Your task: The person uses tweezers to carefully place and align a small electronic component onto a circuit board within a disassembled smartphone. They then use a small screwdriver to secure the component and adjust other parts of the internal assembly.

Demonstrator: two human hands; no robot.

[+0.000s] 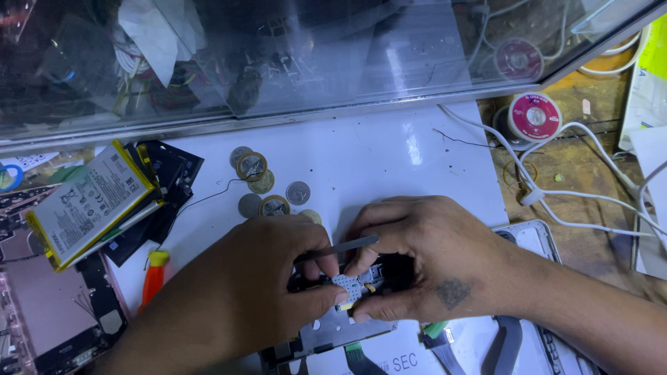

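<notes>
Pinching a small circuit board [349, 286] steady over the dismantled phone frame [333, 333], the left hand [243, 292] closes around it while the right hand [424, 264] grips tweezers [340, 248], just below the coins [267, 184].

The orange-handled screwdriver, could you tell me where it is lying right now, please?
In the head view the orange-handled screwdriver lies on the white mat at lower left, just left of the left hand and below the flat battery.
</notes>
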